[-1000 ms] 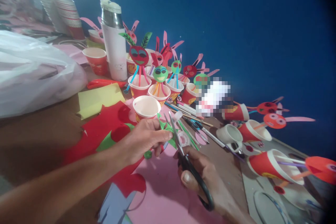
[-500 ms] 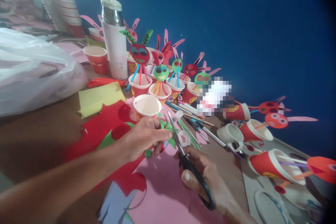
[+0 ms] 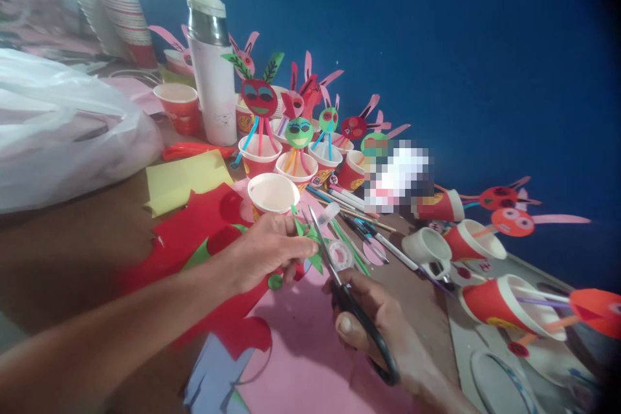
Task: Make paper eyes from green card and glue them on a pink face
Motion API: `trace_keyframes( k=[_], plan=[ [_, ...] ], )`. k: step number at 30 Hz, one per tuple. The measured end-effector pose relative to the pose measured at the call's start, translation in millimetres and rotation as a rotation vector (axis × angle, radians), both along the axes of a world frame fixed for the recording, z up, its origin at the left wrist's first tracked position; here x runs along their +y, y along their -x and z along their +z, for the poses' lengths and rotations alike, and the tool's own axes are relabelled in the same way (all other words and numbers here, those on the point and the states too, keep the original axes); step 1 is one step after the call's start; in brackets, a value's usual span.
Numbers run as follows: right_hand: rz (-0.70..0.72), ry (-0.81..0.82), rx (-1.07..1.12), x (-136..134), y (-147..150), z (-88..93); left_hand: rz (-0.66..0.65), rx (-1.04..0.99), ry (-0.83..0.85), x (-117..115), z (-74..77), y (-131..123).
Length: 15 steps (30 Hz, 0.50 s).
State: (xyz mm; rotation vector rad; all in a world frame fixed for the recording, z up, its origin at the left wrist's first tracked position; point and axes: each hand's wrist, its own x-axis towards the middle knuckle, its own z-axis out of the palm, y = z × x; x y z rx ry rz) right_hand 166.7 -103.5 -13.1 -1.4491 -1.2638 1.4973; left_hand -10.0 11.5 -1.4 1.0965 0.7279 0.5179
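Black-handled scissors (image 3: pixel 356 310) cut green paper (image 3: pixel 310 242) over pink paper (image 3: pixel 301 349), beside red paper (image 3: pixel 204 226), yellow paper (image 3: pixel 187 181), below a deep blue wall (image 3: pixel 460 45).

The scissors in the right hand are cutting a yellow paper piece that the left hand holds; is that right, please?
Not quite: the paper piece is green, not yellow. The head view shows the scissors in the right hand cutting it while the left hand holds it.
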Motion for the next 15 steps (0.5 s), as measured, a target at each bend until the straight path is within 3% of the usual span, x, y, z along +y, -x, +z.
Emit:
trace_keyframes(
  k=[15],
  plan=[
    [0.062, -0.038, -0.102, 5.6, -0.2, 9.6, -0.051, 0.05, -0.004, 4.2, 3.2, 0.5]
  ],
)
